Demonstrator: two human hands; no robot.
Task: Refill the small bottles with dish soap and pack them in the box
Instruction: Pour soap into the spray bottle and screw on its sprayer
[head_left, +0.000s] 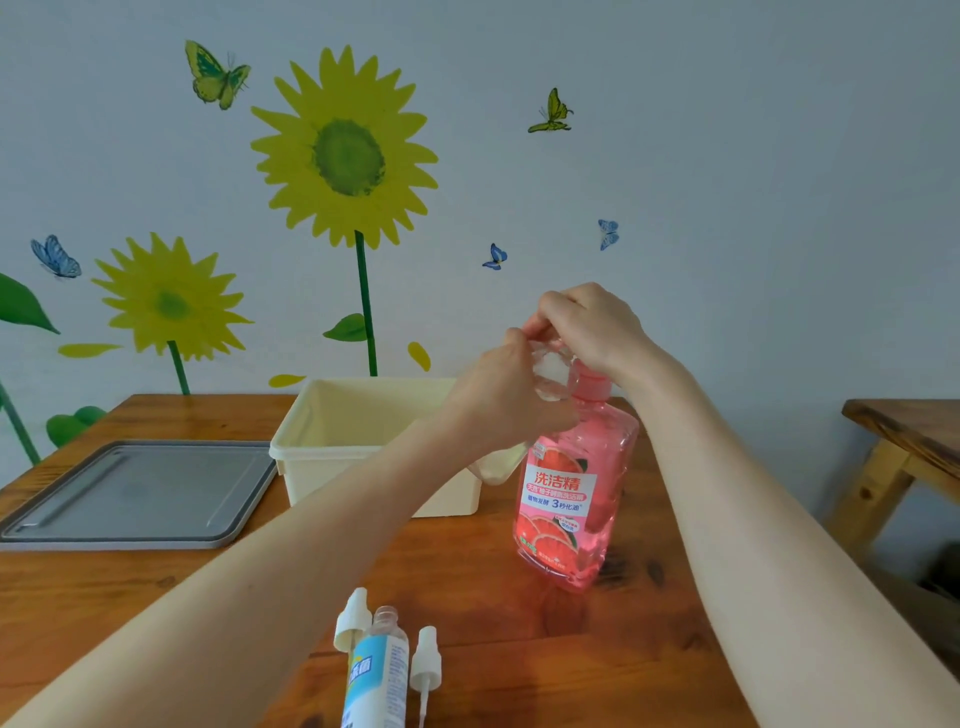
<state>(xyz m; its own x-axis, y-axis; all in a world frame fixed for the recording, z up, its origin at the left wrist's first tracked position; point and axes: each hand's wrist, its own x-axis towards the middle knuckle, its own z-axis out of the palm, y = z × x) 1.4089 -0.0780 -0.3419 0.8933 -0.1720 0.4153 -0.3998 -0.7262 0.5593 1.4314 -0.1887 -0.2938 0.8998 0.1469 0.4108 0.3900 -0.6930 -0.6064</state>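
A large pink dish soap bottle with a pump stands upright on the wooden table, right of centre. My right hand is closed over the pump head, hiding it. My left hand holds a small clear bottle right at the pump, its mouth up by my fingers. Another small bottle with a blue label lies uncapped at the front edge. Two white spray caps lie on either side of it. The cream box sits behind my left arm with nothing visible inside.
A grey lid lies flat on the table to the left of the box. A wooden bench stands off to the right, apart from the table. The wall behind carries sunflower and butterfly stickers.
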